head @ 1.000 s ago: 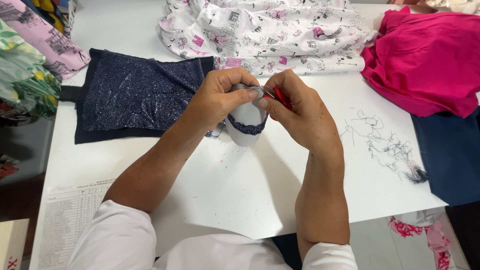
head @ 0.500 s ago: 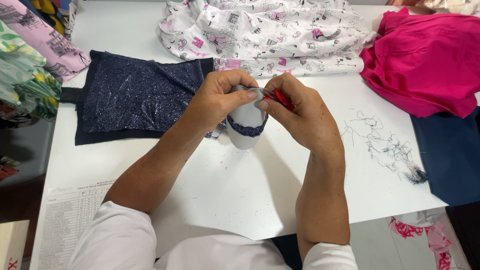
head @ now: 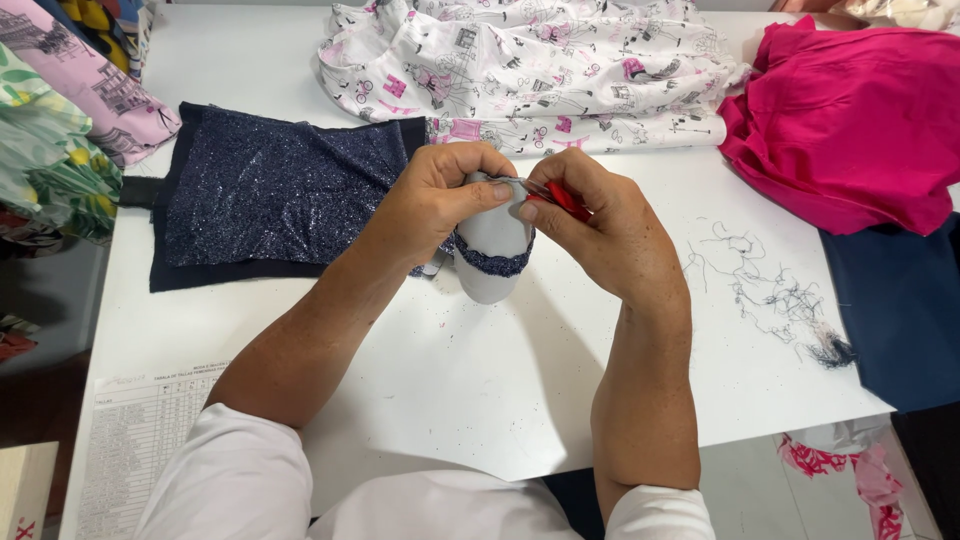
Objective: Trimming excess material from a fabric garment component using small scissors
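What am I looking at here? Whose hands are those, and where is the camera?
The camera sits on a person's head and looks down, so you see that person's own two arms over a white table. The left hand holds a small pale grey piece of cloth with a dark blue sparkly trim. The right hand pinches a little red-handled metal tool against the top of that piece. Lying on the table are a dark blue glittery fabric, a white cloth printed with pink and black pictures, a bright pink cloth, a plain navy cloth and a scatter of loose cut threads.
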